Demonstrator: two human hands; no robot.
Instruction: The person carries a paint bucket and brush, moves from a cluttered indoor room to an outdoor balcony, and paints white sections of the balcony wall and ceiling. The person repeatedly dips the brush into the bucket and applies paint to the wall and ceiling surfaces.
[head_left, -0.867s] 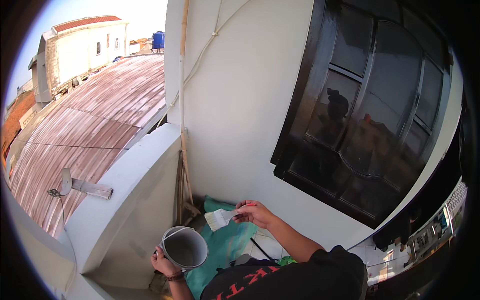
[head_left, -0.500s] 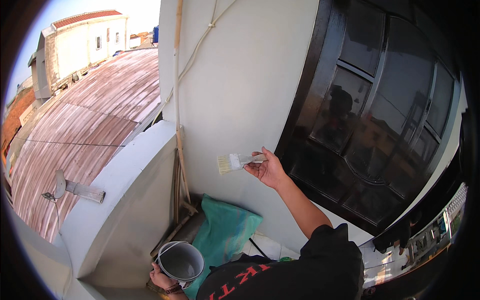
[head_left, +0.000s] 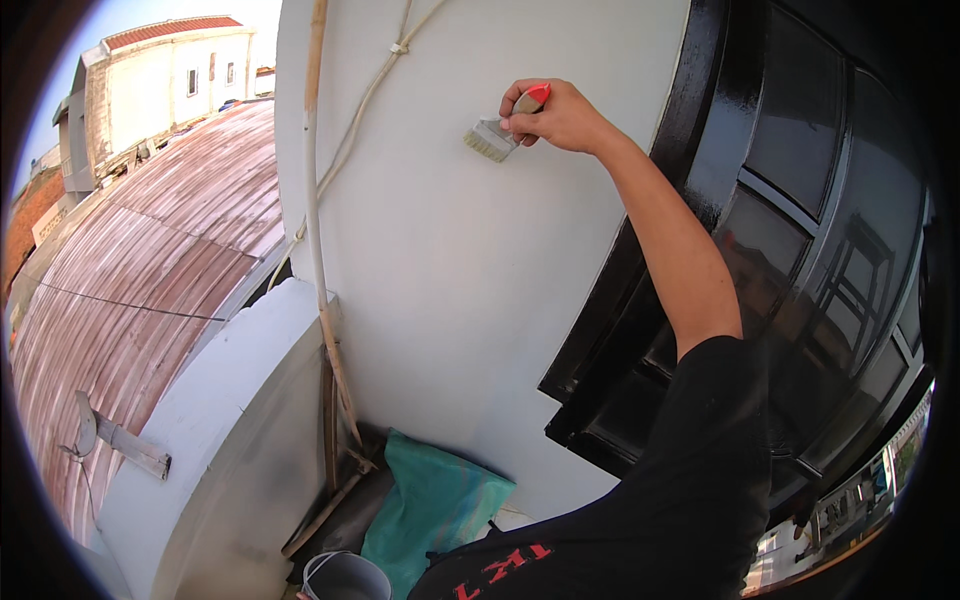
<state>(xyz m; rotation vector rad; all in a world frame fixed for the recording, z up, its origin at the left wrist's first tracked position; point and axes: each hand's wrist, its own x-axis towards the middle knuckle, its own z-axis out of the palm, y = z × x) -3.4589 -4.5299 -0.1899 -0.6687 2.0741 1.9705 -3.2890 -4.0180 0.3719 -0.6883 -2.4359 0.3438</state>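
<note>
My right hand is raised high and shut on a paintbrush with a red-tipped handle. Its pale bristles touch the white wall near the top of the view. My arm, in a black sleeve, reaches up from the lower right. A grey paint bucket shows at the bottom edge. My left hand is out of view below the frame.
A dark glossy window frame borders the wall on the right. A pale pipe and cable run down the wall's left edge. A teal sack lies on the floor. A white parapet and rusty roofs lie left.
My right hand has lifted the brush from mid-wall height up to the top of the wall. The bucket and my left hand have dropped toward the bottom edge; the hand is now hidden.
</note>
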